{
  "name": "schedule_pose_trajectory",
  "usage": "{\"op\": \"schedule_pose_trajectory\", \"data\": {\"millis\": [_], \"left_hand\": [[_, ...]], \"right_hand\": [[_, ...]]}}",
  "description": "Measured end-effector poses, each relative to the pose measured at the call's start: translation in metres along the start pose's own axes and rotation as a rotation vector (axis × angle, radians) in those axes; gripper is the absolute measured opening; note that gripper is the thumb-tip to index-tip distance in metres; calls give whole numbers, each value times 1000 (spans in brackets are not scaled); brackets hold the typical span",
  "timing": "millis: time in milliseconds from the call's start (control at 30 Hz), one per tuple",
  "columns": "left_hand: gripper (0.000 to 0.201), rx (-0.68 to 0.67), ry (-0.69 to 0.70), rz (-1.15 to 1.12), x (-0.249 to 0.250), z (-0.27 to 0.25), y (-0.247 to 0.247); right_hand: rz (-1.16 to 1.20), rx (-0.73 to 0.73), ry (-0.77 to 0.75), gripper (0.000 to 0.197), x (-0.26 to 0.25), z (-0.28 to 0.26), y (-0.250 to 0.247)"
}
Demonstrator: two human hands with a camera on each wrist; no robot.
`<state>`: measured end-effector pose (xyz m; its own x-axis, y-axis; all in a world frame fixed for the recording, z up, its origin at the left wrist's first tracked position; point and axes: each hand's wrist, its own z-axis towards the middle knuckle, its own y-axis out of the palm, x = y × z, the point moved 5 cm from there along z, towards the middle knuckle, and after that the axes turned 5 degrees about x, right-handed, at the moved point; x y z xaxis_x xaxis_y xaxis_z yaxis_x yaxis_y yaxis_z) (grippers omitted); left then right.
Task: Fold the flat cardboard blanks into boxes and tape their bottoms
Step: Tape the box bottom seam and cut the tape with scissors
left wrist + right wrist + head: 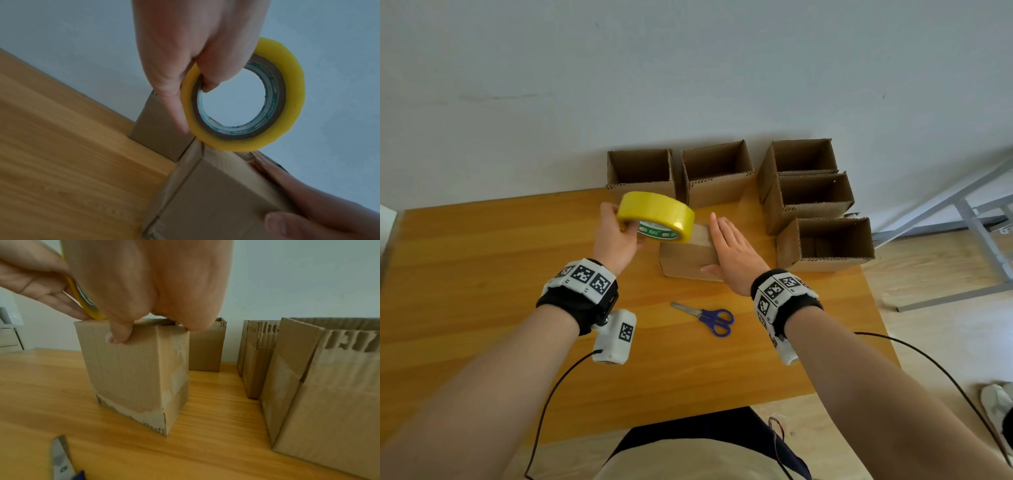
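A cardboard box (688,260) stands upside down on the wooden table (482,274), its closed bottom flaps facing up. My right hand (722,243) lies flat on those flaps with straight fingers, and in the right wrist view the thumb (115,337) presses the box's (127,366) near face. My left hand (619,219) grips a yellow tape roll (655,214) just above the box's far left top edge. In the left wrist view its thumb hooks into the core of the roll (287,97), which hangs over the box's corner (216,194).
Several open-topped finished boxes stand along the back and right of the table, the nearest (828,243) just right of my right hand. Blue-handled scissors (705,317) lie in front of the box. A metal frame (962,205) stands on the floor at right.
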<state>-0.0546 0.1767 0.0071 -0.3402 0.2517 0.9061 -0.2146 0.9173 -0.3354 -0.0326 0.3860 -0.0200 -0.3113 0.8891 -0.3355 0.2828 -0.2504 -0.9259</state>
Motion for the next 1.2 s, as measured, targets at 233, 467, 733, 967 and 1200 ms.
{"op": "schedule_pose_trajectory", "data": {"millis": [233, 467, 733, 967, 1200], "left_hand": [[25, 94, 59, 289, -17, 13, -40], [41, 189, 28, 292, -31, 17, -55], [45, 169, 117, 367, -28, 21, -52], [41, 134, 124, 439, -37, 26, -49], [43, 99, 149, 369, -37, 31, -49]], "right_hand": [[-70, -29, -8, 89, -2, 1, 3], [-112, -45, -13, 87, 0, 0, 5], [-110, -51, 2, 86, 1, 0, 6], [-102, 4, 10, 87, 2, 1, 1], [-126, 11, -40, 111, -30, 24, -4]]}}
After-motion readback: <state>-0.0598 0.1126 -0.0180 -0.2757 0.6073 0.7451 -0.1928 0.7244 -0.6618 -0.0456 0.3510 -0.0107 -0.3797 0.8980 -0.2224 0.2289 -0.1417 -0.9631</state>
